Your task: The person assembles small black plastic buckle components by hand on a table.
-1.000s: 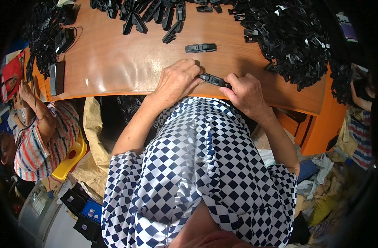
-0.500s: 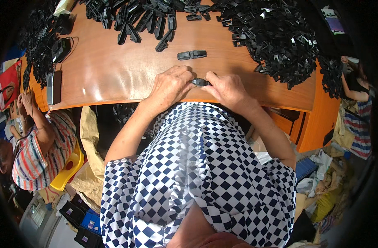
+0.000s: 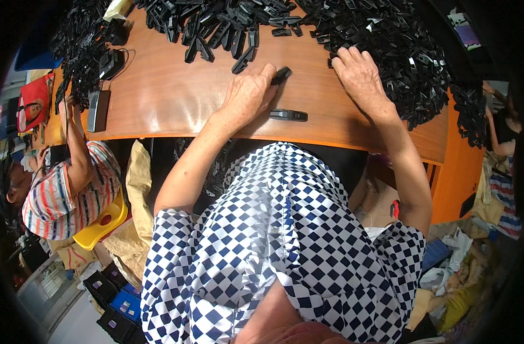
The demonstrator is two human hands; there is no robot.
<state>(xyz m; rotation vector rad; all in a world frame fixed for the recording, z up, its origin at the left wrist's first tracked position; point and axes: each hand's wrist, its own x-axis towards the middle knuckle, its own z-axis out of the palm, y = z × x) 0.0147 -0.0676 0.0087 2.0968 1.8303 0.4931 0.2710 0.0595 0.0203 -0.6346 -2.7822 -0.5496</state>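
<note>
My left hand (image 3: 249, 96) is closed, with a black plastic clip (image 3: 282, 75) at its fingertips, just above the table or resting on it. A second black clip (image 3: 289, 115) lies flat near the table's front edge, below and to the right of that hand. My right hand (image 3: 359, 74) reaches out, palm down, with its fingers stretched toward the left edge of a large heap of small black clip parts (image 3: 405, 74). Its fingertips touch or hover by the heap's edge; what lies beneath them is hidden.
More long black clips (image 3: 222, 28) are heaped at the far middle of the brown table (image 3: 170, 109). At the left are a dark box (image 3: 98, 111), a black corded device (image 3: 111, 63) and another black pile (image 3: 81, 46). People work at either side; a yellow stool (image 3: 104, 222) stands left.
My hands have parted from the clip they held together, which now lies near the edge. The left hand moved forward to the other clip; the right moved out to the right-hand heap.
</note>
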